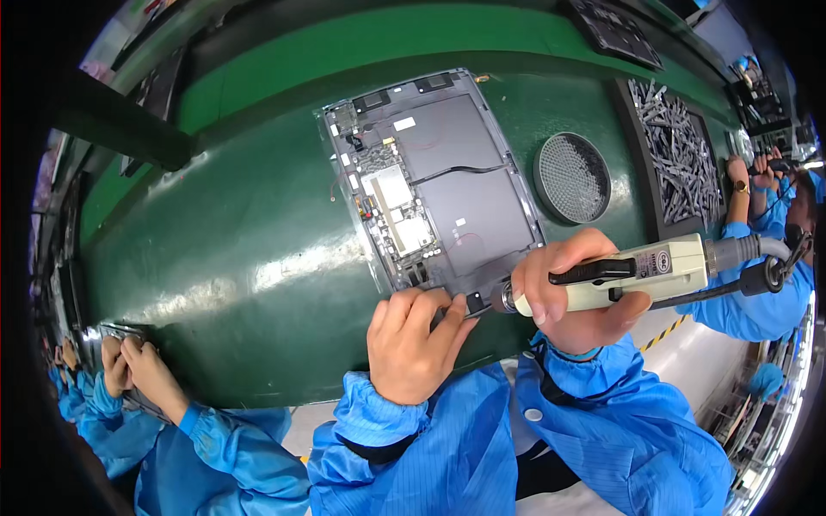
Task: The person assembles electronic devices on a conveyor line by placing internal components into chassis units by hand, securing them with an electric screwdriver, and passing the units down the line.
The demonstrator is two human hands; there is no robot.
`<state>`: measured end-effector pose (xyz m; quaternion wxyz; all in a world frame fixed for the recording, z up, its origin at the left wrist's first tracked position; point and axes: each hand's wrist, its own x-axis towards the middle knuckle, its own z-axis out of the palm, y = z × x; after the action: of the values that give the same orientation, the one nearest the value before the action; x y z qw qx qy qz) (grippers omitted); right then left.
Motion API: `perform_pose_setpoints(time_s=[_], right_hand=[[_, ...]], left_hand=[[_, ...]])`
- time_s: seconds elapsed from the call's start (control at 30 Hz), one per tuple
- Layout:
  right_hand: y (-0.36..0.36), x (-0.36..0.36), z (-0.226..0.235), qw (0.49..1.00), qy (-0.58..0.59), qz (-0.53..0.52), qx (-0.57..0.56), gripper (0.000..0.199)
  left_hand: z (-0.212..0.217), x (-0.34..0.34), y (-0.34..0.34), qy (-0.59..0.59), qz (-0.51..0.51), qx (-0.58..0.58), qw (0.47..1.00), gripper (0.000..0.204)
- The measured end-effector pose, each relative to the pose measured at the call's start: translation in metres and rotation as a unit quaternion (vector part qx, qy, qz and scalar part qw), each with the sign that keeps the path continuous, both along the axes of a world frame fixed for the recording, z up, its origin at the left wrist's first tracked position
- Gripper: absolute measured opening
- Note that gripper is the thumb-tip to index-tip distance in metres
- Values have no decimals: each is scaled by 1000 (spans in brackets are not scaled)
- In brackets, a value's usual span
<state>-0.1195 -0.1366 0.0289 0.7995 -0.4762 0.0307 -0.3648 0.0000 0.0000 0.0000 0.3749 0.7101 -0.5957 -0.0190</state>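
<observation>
1. The right hand [576, 297] is wrapped firmly around a cream-coloured electric screwdriver with a black lever [667, 273], its fingers curled over the body near the lever.
2. The screwdriver's metal nose, ahead of this grip, points left towards the left hand [413, 348]; its tip cannot be made out.
3. The left hand is half curled, fingertips touching the near edge of a flat, rectangular, opened electronic device with a dark grey interior [469, 176]; whether it pinches any small part there cannot be told.
4. The device lies just beyond both hands, its near right corner beside the screwdriver's nose, its exposed circuit board [396, 202] on the left.
5. Beyond the right hand stands a round grey dish [544, 196]; farther right, a black rectangular tray [644, 168] bears a heap of thin grey strips [680, 155].
6. Beneath everything is a glossy green tabletop [258, 215].
7. Well left of the grip are a co-worker's hands [146, 374]; other people in blue sit beyond the right hand.
</observation>
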Motion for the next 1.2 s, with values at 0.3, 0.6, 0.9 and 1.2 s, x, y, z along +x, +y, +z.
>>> perform_pose_setpoints(time_s=[0.3,0.6,0.9,1.2], right_hand=[[5,6,1,1000,-14,-11,-4,69],[13,6,8,995,63,-36,-75,71],[15,14,16,951,115,-22,-288,64],[26,20,13,976,98,-65,-185,67]], left_hand=[[-3,4,4,-21,7,-10,1000,30],[-4,4,3,-6,13,-27,1000,31],[-7,8,4,-14,7,-46,999,29],[-10,9,8,3,4,-44,999,29]])
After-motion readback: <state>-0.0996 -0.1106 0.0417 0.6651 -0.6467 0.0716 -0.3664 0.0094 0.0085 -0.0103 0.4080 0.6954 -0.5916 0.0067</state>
